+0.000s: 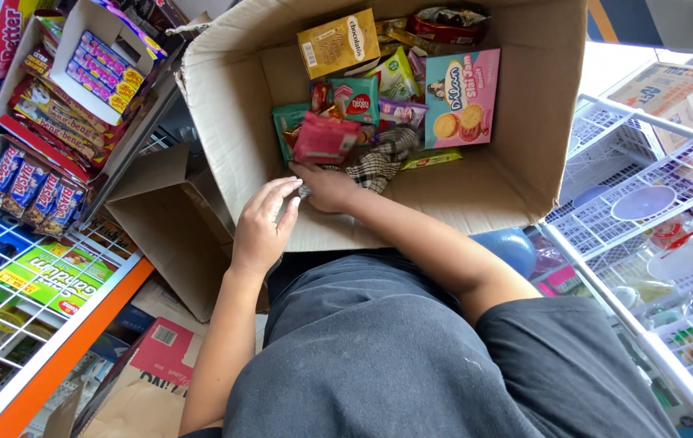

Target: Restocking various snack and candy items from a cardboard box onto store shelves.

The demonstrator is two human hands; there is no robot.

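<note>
- The cardboard box (225, 113) is partly filled with snack packets; the pink biscuit box (461, 97) leans against its far wall.
- The right hand (326, 185) reaches in by a checked cloth (379, 162); whether it grips anything I cannot tell.
- The left hand (265, 223), fingers loosely curled and holding nothing, rests on the box's near rim.

Dark grey short-sleeved shirt, bare forearms, no jewellery.

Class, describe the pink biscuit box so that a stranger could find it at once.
Start at the big open cardboard box. Look to its far right corner, where the pink biscuit box leans against the wall. It is the largest pack there, and the only one picturing round sandwich biscuits.
</note>
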